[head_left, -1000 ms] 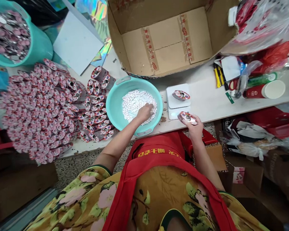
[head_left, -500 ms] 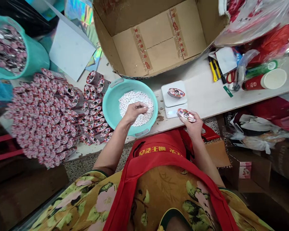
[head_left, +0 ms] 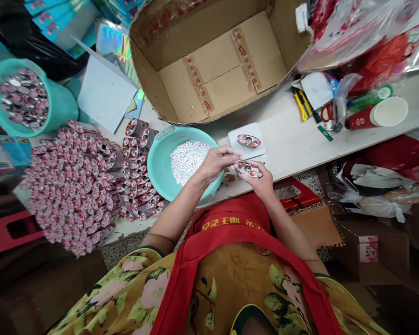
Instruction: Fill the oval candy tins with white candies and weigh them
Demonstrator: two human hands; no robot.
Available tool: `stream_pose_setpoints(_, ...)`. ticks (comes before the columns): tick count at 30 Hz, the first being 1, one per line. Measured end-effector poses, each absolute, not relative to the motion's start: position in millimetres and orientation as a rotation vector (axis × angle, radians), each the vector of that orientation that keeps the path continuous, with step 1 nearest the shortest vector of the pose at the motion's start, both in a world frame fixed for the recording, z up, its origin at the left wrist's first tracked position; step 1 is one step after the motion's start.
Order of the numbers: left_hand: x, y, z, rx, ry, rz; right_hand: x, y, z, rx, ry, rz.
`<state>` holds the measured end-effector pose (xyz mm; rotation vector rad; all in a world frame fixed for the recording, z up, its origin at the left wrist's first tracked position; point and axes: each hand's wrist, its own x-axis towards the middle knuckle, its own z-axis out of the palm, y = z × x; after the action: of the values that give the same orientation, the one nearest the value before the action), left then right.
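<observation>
My right hand (head_left: 260, 180) is wrapped round a small oval printed container (head_left: 249, 170), whose top has an opening. My left hand (head_left: 219, 163) is closed in a pinch at the left end of that container; whatever its fingers hold is hidden. Below and left of it stands a turquoise basin (head_left: 157, 163), part-filled with small pale tablet-like pieces (head_left: 186, 160). Just beyond my right hand, a second oval container (head_left: 248, 140) rests on a white scale (head_left: 256, 129).
A large open cardboard box (head_left: 226, 74) stands behind the basin. Many stacked oval containers (head_left: 73, 186) cover the left side, by a turquoise bucket (head_left: 64, 109) of shiny lids. Yellow cutters (head_left: 300, 106) and a red paper cup (head_left: 361, 120) lie to the right.
My left hand has left the tablets in the basin and moved right to the container. My right hand, with the container, has shifted left towards it. The camera view has turned slightly.
</observation>
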<state>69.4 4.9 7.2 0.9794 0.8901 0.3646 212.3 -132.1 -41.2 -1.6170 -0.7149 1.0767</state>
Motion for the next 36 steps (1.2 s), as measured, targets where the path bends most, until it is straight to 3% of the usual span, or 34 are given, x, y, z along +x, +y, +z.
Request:
stream_pose_setpoints(3,80,21,-14,1.009,1.015,0.404,232,-145,-45,-1.656,-0.612,1.069)
stream_pose_setpoints(9,135,37,-60,2.134,1.04,-0.062,275,-155,-68,-1.803,-0.586,0.831)
stream_pose_setpoints(11,138,44,-58,2.285,1.072,-0.164,280,-141,-81,-1.828,-0.654,0.785)
stream_pose_setpoints(14,116,54,-38,2.288,1.228,-0.036,280,-106,-103,-1.807,-0.81,0.753)
stream_pose_setpoints(19,53,45,2,2.164,1.352,0.239,276,-57,-116,-1.861,-1.066,0.704)
stream_pose_setpoints(23,24,9,14,1.947,1.259,0.33,256,-68,-75,-1.842,-1.179,0.618)
stream_pose_setpoints(29,9,-28,-4,1.081,1.2,0.477,198,-98,-16,-1.561,-1.078,1.564)
stream_pose_setpoints(36,3,-19,-38,0.245,1.047,0.538,169,-89,-17,-1.673,-0.906,1.717)
